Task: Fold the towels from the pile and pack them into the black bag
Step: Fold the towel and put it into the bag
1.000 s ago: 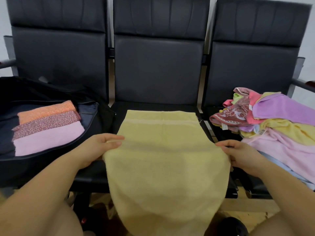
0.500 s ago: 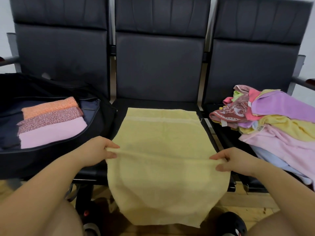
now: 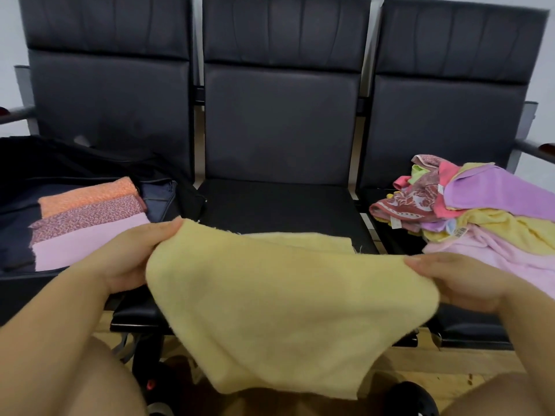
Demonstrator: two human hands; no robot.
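I see three black padded seats [image 3: 279, 205] in a row against a pale wall [image 3: 9, 31], above a wooden floor [image 3: 450, 364]. At nine o'clock the open black bag [image 3: 18, 163] holds three folded towels [image 3: 90, 217], orange, speckled and pink; at three o'clock lies the mixed pile [image 3: 486, 217], its tags too small to read. My left hand [image 3: 129, 259] and right hand [image 3: 462, 280] each hold in a closed grip one side of the yellow towel [image 3: 285, 310], which drapes over the middle seat's front edge.
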